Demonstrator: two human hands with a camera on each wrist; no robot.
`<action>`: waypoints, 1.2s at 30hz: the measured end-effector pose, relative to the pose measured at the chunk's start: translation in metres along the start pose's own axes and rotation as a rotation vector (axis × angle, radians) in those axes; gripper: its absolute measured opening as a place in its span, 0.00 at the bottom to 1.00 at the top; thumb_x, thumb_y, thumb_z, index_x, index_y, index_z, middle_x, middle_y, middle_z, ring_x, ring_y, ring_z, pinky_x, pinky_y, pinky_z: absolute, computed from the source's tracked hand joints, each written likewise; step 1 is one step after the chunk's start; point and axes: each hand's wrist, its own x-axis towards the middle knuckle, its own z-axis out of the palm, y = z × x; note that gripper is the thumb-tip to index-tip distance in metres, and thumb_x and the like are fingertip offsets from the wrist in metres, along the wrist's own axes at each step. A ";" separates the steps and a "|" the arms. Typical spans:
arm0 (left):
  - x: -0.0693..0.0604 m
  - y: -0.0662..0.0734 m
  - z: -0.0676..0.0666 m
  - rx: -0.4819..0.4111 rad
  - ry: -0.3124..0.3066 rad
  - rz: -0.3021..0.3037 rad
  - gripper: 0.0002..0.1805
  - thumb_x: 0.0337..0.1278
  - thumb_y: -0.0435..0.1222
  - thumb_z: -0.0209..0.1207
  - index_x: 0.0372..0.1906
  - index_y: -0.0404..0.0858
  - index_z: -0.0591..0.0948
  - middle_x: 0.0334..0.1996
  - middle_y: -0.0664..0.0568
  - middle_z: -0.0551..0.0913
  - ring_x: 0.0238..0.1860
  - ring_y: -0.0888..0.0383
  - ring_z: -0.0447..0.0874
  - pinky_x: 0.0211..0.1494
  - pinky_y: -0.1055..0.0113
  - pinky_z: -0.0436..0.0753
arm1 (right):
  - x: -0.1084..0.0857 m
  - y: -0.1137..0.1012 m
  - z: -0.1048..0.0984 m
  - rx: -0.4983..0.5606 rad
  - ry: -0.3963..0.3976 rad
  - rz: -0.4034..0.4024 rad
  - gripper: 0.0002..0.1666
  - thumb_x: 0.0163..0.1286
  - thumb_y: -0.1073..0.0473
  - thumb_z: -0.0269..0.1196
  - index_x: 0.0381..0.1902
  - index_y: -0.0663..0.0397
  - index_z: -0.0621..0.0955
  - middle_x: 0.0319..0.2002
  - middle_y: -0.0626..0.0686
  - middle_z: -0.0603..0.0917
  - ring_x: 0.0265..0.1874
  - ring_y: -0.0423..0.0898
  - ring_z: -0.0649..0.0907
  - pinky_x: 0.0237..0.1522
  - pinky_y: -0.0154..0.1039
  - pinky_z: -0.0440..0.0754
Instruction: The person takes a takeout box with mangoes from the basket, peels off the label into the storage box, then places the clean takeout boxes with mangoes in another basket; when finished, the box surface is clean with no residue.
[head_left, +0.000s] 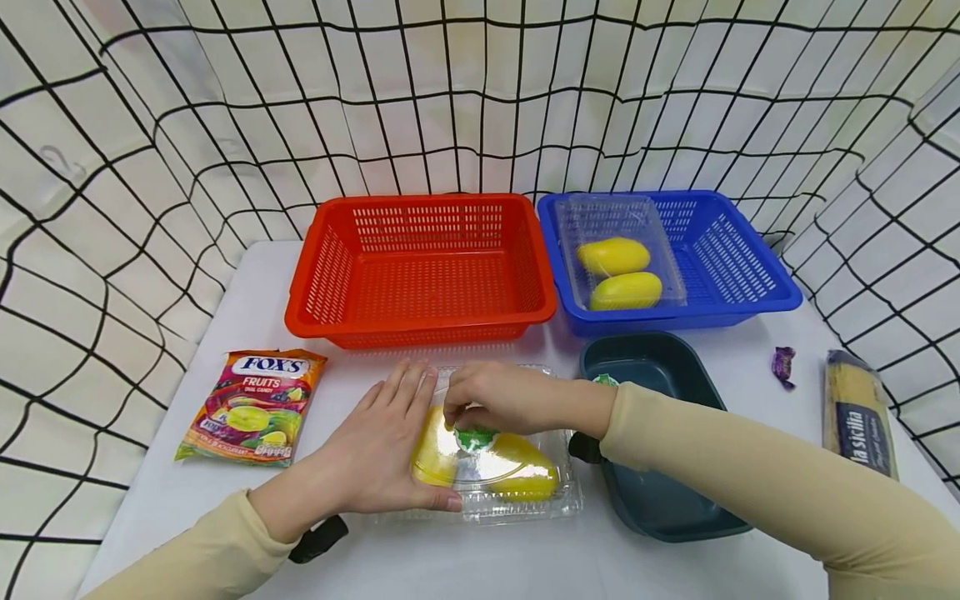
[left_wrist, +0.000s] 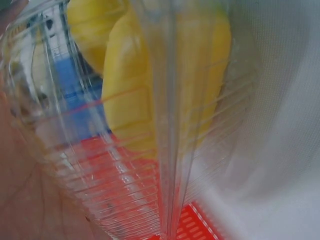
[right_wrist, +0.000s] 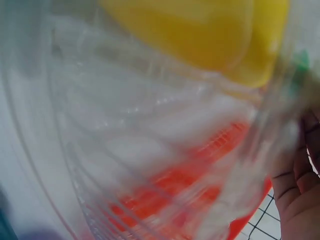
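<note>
A clear plastic clamshell box [head_left: 517, 510] with yellow mangoes [head_left: 525, 471] inside lies on the white table, its lid down. My left hand [head_left: 375, 454] rests on the box's left side, fingers straight and thumb along the front edge. Above the lid, my right hand [head_left: 498, 398] has its fingers curled, thumb and forefinger pinching the edge of a round green sticker [head_left: 475, 438]. Blurred mangoes [left_wrist: 130, 85] show through the box wall in the left wrist view. In the right wrist view, the right fingers [right_wrist: 295, 185] appear at the right edge beside the box.
A red basket [head_left: 420, 325] and a blue basket [head_left: 750, 308] stand behind; the blue one holds another mango box [head_left: 667, 250]. Right of my box sits a dark teal tray [head_left: 675, 525] with a green sticker [head_left: 606, 380] at its rim. A candy bag [head_left: 255, 408], purple sweet [head_left: 783, 367] and pasta pack [head_left: 858, 417] lie around.
</note>
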 end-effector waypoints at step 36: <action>0.001 0.001 -0.001 0.011 -0.016 -0.009 0.78 0.37 0.84 0.53 0.78 0.25 0.56 0.79 0.31 0.56 0.79 0.32 0.54 0.76 0.36 0.65 | -0.045 0.023 -0.022 0.513 0.216 0.313 0.09 0.71 0.63 0.66 0.45 0.58 0.89 0.35 0.50 0.90 0.33 0.46 0.84 0.42 0.35 0.88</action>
